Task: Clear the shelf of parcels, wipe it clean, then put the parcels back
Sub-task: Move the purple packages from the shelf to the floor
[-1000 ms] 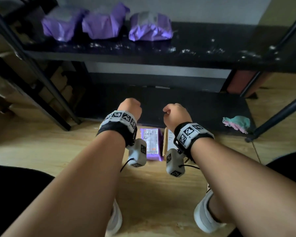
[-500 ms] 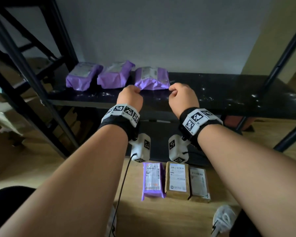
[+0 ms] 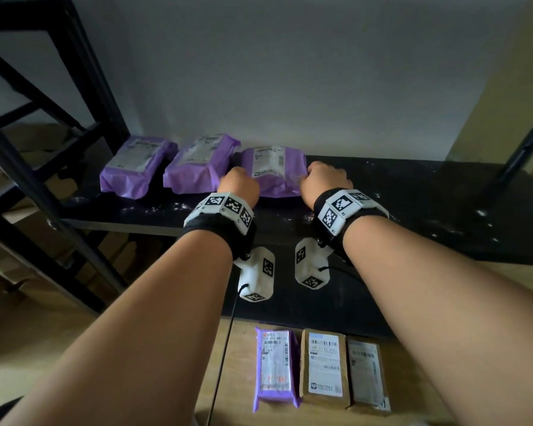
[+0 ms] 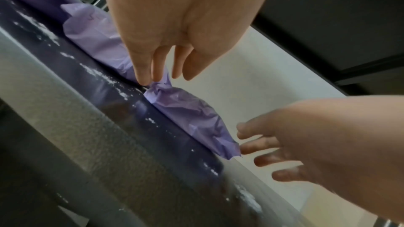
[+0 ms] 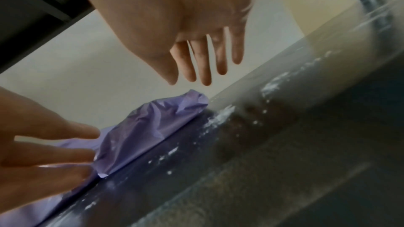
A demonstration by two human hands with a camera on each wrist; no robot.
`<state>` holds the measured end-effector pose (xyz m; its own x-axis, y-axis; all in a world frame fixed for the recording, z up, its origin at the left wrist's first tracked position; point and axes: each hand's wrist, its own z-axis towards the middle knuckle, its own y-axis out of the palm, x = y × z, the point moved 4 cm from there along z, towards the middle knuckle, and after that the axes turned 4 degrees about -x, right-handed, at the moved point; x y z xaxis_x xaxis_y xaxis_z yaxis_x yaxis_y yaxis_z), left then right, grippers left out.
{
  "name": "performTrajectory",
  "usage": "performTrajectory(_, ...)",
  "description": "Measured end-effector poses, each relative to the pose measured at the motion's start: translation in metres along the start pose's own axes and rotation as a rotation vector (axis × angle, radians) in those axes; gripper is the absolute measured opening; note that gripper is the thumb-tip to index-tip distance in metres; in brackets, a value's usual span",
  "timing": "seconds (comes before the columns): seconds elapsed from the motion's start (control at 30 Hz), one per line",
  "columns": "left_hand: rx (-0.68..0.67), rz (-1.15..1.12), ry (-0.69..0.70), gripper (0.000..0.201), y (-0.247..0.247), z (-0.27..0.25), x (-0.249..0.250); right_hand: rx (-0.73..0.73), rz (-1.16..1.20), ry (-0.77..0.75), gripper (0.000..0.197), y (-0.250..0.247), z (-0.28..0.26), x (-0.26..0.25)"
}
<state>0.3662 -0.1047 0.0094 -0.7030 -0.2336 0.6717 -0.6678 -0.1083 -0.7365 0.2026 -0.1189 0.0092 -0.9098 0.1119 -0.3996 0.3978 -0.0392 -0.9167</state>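
Note:
Three purple plastic-wrapped parcels lie in a row at the back left of the black shelf (image 3: 397, 204). Both hands flank the right-hand parcel (image 3: 273, 170). My left hand (image 3: 239, 186) is at its left end. In the left wrist view its straight fingers (image 4: 143, 75) touch the parcel's (image 4: 188, 110) crumpled near corner. My right hand (image 3: 325, 179) is at the parcel's right end. In the right wrist view the hand (image 5: 203, 73) hovers with straight fingers just above the parcel's (image 5: 153, 123) corner, apart from it.
White dust (image 3: 166, 207) is scattered along the shelf's front. On the wooden floor below lie a flat purple parcel (image 3: 276, 367) and two brown boxes (image 3: 325, 367) (image 3: 368, 373). Black frame posts (image 3: 43, 192) stand at the left, another post (image 3: 526, 149) at the right.
Both hands have risen from the floor parcels and moved forward over the shelf to either side of the right-hand purple parcel. My view has lifted with them.

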Motion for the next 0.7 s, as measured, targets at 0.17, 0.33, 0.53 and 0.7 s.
performTrajectory(0.17, 0.013, -0.064, -0.036, 0.04, 0.007, 0.016, -0.01, -0.093, -0.048, 0.069, 0.033, 0.015, 0.013, 0.005)
performTrajectory(0.33, 0.032, -0.15, -0.049, 0.042, 0.004, 0.02, -0.014, -0.011, 0.009, 0.013, 0.031, 0.012, 0.012, 0.004)
performTrajectory(0.53, 0.056, -0.248, -0.038, 0.031, -0.004, 0.013, -0.017, 0.112, 0.11, 0.015, 0.036, 0.006, -0.002, 0.003)
performTrajectory(0.7, 0.091, -0.27, -0.001, 0.034, -0.02, -0.009, -0.016, 0.173, 0.176, -0.068, 0.03, -0.005, -0.023, 0.0)
